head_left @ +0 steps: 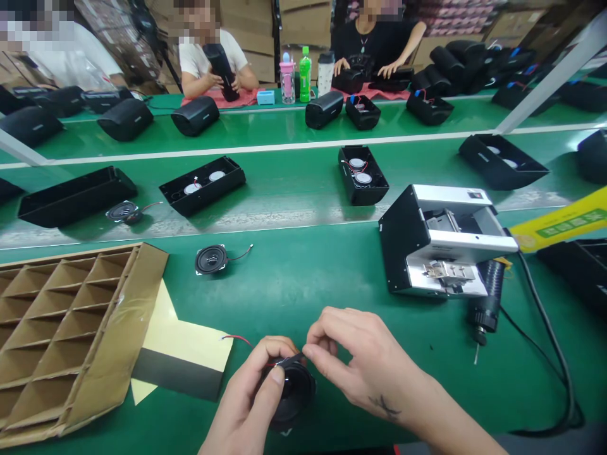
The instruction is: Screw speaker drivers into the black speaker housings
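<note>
Near the bottom centre, my left hand [258,392] grips a round black speaker [296,388] by its upper left side, thumb on top. A red wire [239,337] runs from it to the upper left. My right hand [348,351], at the speaker's upper right, pinches the end of a small black strip [291,359] between thumb and forefinger; the strip reaches to my left thumb. Left of my hands lie yellowish sheets [190,341] with a black strip sheet [177,373]. Another speaker [211,260] with a wire lies farther up the table.
A divided cardboard box [114,335] stands at left. A silver-black machine [441,240] and a black electric screwdriver [488,300] are at right, with a cable [545,316]. Open speaker housings [203,186] sit on the belt beyond. Several people work across the line.
</note>
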Demonstrator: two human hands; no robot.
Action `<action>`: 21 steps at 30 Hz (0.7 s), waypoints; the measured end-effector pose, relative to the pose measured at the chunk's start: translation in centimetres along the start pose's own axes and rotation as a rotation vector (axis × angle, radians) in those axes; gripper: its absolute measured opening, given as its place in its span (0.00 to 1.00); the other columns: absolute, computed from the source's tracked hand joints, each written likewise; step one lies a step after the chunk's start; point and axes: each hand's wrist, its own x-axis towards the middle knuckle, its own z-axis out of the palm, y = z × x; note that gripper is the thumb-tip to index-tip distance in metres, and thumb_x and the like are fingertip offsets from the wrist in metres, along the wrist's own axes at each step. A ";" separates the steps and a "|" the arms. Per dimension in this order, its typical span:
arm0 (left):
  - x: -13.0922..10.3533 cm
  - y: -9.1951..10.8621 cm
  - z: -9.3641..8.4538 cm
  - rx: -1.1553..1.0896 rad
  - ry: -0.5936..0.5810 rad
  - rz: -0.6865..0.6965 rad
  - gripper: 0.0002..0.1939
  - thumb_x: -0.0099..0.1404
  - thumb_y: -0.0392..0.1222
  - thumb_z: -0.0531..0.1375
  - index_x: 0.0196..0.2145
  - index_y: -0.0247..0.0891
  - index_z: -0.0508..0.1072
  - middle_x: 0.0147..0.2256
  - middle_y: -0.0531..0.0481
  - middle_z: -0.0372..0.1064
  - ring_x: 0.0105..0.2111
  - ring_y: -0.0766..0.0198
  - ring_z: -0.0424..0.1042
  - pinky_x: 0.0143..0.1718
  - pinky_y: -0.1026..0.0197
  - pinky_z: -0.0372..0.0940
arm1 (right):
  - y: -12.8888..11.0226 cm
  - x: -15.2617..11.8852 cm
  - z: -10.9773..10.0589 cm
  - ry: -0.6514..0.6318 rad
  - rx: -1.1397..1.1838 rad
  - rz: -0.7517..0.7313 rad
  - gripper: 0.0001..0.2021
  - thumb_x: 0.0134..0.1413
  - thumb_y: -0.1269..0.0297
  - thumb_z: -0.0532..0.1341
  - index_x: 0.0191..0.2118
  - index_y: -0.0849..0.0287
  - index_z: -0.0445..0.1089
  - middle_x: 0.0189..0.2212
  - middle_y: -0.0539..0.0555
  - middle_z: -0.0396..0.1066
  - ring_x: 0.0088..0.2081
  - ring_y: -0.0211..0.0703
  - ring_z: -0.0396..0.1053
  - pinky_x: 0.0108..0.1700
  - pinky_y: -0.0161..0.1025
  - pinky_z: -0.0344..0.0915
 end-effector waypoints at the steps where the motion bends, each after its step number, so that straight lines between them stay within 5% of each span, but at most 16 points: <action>1: 0.0 0.0 -0.1 0.020 0.019 0.010 0.16 0.74 0.57 0.58 0.45 0.45 0.80 0.48 0.47 0.75 0.49 0.55 0.72 0.49 0.64 0.68 | -0.1 0.0 -0.1 -0.005 -0.023 -0.008 0.07 0.68 0.66 0.63 0.35 0.56 0.69 0.28 0.45 0.70 0.29 0.35 0.64 0.35 0.37 0.59; 7: 0.3 -0.8 0.0 0.025 -0.019 0.053 0.18 0.76 0.56 0.56 0.39 0.45 0.80 0.45 0.48 0.73 0.47 0.58 0.71 0.46 0.66 0.66 | -0.4 -0.2 0.3 0.041 0.033 0.019 0.10 0.68 0.67 0.62 0.32 0.57 0.68 0.25 0.44 0.67 0.28 0.34 0.63 0.34 0.36 0.58; 21: 0.6 -0.5 1.7 -0.188 0.113 -0.036 0.21 0.69 0.61 0.64 0.33 0.40 0.80 0.38 0.49 0.72 0.39 0.60 0.69 0.40 0.66 0.64 | -0.4 -1.0 2.2 0.209 0.085 0.027 0.08 0.64 0.70 0.63 0.31 0.58 0.70 0.23 0.43 0.66 0.26 0.32 0.62 0.33 0.36 0.59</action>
